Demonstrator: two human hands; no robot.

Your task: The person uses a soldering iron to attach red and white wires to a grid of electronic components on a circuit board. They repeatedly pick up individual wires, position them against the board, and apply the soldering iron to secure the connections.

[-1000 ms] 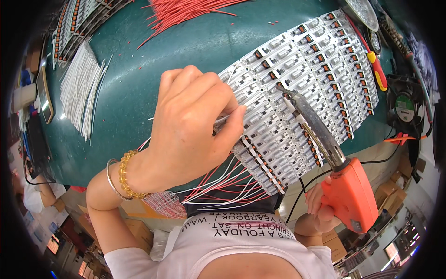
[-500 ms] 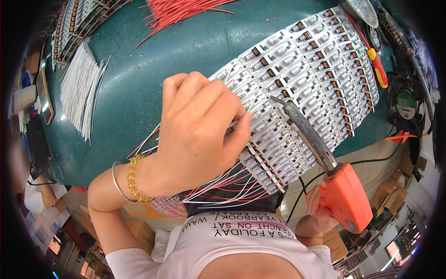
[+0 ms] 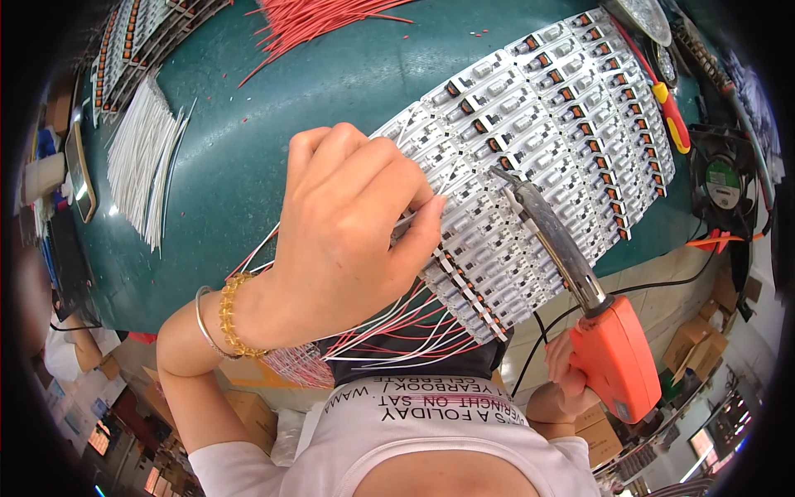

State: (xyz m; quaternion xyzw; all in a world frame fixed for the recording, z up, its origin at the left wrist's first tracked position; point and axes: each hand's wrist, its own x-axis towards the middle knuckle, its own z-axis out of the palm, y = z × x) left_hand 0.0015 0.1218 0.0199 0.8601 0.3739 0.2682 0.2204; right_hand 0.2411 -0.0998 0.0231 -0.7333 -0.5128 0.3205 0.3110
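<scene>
My left hand (image 3: 352,228) is closed in a pinch over the near left part of a panel of small circuit boards (image 3: 522,124). A thin white wire shows at its fingertips; the palm hides most of it. My right hand (image 3: 571,369) is wrapped round the orange-red handle of a soldering gun (image 3: 617,352). The gun's dark, narrow tip points up and left over the boards, a short way right of my left fingertips. Whether the tip touches a board I cannot tell. Red and white wires (image 3: 397,335) trail from the panel's near edge toward my lap.
The boards lie on a green mat (image 3: 240,182). White wires (image 3: 145,161) are bundled at the left, red wires (image 3: 310,21) at the far edge. More board panels (image 3: 137,45) sit at the far left. A red-and-yellow screwdriver (image 3: 672,116) and a black fan (image 3: 722,182) are at the right.
The soldering gun's tip has shifted slightly right, away from my left fingers, and its handle is a little lower. My left hand has moved slightly left, still pinched.
</scene>
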